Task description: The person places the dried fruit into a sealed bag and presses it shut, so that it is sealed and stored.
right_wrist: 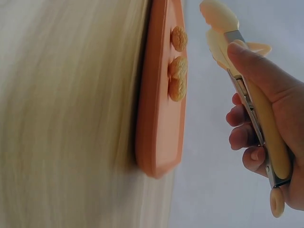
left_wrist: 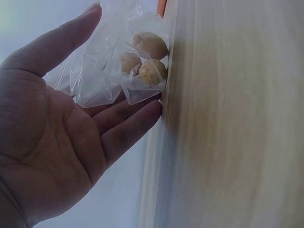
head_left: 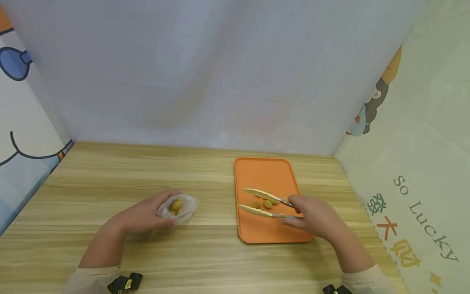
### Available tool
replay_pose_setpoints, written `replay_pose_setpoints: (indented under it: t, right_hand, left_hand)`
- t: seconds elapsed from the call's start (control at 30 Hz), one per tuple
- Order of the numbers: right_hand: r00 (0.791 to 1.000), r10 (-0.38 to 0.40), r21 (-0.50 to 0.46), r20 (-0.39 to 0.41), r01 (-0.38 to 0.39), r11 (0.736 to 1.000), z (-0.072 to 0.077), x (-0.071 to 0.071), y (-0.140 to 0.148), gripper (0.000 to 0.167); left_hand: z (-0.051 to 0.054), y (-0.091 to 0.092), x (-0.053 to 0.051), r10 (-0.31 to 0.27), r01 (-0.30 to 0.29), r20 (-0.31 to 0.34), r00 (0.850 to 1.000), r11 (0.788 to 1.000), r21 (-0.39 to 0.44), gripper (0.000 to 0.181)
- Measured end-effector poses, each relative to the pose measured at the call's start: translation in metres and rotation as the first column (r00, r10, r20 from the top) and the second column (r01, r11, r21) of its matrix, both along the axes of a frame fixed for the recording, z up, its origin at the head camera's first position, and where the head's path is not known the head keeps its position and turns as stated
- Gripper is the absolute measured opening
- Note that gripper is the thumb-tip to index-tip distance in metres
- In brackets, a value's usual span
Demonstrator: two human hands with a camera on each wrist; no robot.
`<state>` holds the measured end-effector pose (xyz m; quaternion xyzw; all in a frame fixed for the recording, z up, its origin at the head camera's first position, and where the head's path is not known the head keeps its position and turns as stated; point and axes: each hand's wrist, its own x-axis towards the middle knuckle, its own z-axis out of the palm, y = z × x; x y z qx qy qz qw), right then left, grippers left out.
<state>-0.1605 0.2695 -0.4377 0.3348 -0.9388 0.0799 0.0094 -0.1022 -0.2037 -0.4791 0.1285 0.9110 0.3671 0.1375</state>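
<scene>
A clear plastic bag (head_left: 189, 207) with several round brown pieces in it rests on the table; the left wrist view shows the bag (left_wrist: 97, 71) and the pieces (left_wrist: 151, 45) closely. Around the bag lies my left hand (head_left: 145, 214), thumb and fingers wide apart on either side, fingers nearly straight (left_wrist: 52, 123). My right hand (head_left: 319, 216) grips cream-tipped metal tongs (head_left: 257, 211), whose arms are spread in the head view. The tongs (right_wrist: 259, 114) are above the orange tray (head_left: 262, 173), on which several round brown pieces (head_left: 268, 204) lie. In the right wrist view, my right hand (right_wrist: 289, 109) wraps the handle.
The wooden table (head_left: 205, 253) extends in front of me, with the orange tray right of centre and the bag to its left. A pale cloth (head_left: 220, 73) hangs behind the table. Printed sheets (head_left: 422, 163) stand at the right and left sides.
</scene>
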Motion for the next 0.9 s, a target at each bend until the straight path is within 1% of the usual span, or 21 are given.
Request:
replay_pose_setpoints:
  t: [0.17,0.37,0.6,0.77,0.9]
  right_hand:
    - [1.000,-0.019,0.010,-0.004,0.019,1.000,-0.002,0.003,0.010,0.039]
    - [0.998,-0.064,0.035,0.012,0.063,0.997,-0.004,0.007,0.020,0.040]
    - [0.998,-0.066,0.050,0.018,0.065,0.997,-0.007,0.010,0.028,0.040]
    - [0.996,-0.082,0.050,0.035,0.080,0.996,-0.008,0.012,0.032,0.039]
    - [0.995,-0.089,0.055,0.033,0.088,0.995,-0.008,0.013,0.035,0.038]
  left_hand:
    - [0.000,0.000,0.000,0.002,-0.002,0.004,1.000,1.000,-0.002,0.084]
    - [-0.003,-0.001,-0.001,0.007,-0.007,0.012,1.000,1.000,-0.003,0.085]
    - [-0.007,-0.001,-0.002,0.013,-0.013,0.024,1.000,1.000,-0.001,0.085]
    - [-0.007,-0.001,-0.001,0.008,-0.008,0.019,1.000,1.000,-0.008,0.085]
    - [-0.006,-0.001,-0.001,0.011,-0.011,0.013,1.000,1.000,-0.010,0.085]
